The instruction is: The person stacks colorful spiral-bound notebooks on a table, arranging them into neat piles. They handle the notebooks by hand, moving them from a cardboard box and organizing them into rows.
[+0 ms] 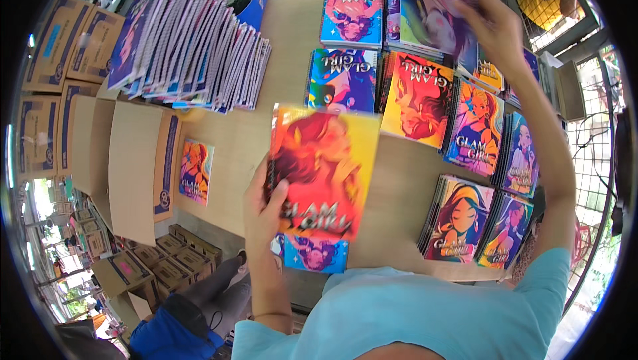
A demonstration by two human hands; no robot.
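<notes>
My left hand (266, 197) grips a spiral-bound notebook (325, 167) with a red and yellow cover by its left edge, thumb on the front, above the table (232, 180). Reaching to the far right, my right hand (488, 31) is closed on a purple-toned notebook (438, 18), blurred by motion. Beneath it lie stacks of notebooks, among them a red-orange one (419, 97) and a blue and purple one (342, 78). Under the notebook in my left hand, a pink and blue notebook (316, 254) shows at the near table edge.
A long leaning row of spiral notebooks (193, 48) fills the far left, beside a blue bin (252, 4). An open carton (136, 167) stands at the left, near a single notebook (196, 171). More notebook stacks (458, 217) sit at the right. Stacked cartons (53, 48) line the left.
</notes>
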